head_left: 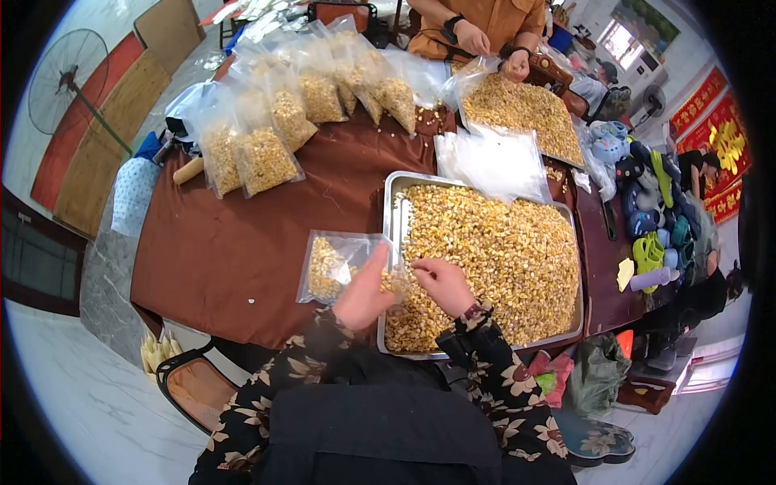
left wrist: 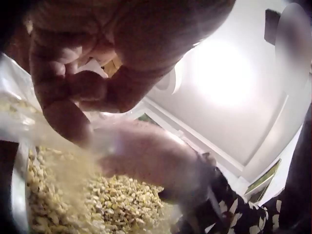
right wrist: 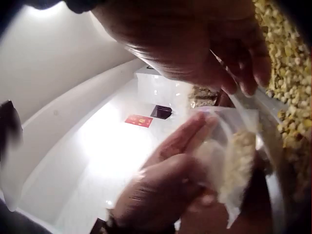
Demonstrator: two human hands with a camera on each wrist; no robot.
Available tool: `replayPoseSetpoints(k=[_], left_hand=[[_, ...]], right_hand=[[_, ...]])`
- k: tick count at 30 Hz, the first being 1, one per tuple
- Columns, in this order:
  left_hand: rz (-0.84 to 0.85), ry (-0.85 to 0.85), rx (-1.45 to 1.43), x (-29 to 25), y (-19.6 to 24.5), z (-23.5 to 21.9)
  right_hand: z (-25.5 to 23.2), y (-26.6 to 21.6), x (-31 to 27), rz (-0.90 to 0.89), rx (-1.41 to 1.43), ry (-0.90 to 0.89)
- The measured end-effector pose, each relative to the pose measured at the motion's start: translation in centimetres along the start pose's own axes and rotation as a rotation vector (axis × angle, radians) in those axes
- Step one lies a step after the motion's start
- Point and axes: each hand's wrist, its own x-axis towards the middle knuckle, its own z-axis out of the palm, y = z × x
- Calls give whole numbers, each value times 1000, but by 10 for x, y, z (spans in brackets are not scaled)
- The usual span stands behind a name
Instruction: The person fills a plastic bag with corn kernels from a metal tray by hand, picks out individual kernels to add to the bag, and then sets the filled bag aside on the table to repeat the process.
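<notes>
A clear plastic bag point(head_left: 325, 271) partly filled with corn kernels lies against the left rim of a large metal tray point(head_left: 392, 202) heaped with loose kernels point(head_left: 493, 259). My left hand point(head_left: 364, 297) grips the bag near its mouth; in the left wrist view that hand point(left wrist: 102, 63) has curled fingers with film beside them. My right hand point(head_left: 446, 284) is just across, over the tray's left side. In the right wrist view the right hand point(right wrist: 209, 53) pinches the edge of the bag point(right wrist: 239, 161), with the left hand point(right wrist: 165, 180) lower down along the film.
Several filled corn bags point(head_left: 263, 158) stand at the back left of the brown-covered table point(head_left: 234, 250). Flat empty bags point(head_left: 493, 162) lie behind the tray. Across the table, another person's hands point(head_left: 473, 39) work over a second tray of kernels point(head_left: 525, 113). Shoes point(head_left: 651, 194) are piled at right.
</notes>
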Motion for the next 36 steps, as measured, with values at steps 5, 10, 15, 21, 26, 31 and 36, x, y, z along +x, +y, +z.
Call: replayPoseSetpoints(k=[5,10,15,21,26,31,36], left_hand=[[-550,-206,-493,17,37,-67],[-522,-50,-476,15,27,-89],[-494,-36,-396,10,33,-83],[-243,-132,-331,0,28,-31],[-238,-272,-299,-2,35,-5],[-184,-265,-222,-1,32,5],[-161,-243,-221,-1,31,4]], right_hand=[[25,28,19,-97,-315,-229],[37,23,22,-141,-648,-325],[36,21,-7,-256,-629,-469],[33,48,-31,-168,-379,-232],[-14,30,-28,355,266,-282],[-25,9,-23,379,674,-301],[3,-11,-13,160,438,-210]])
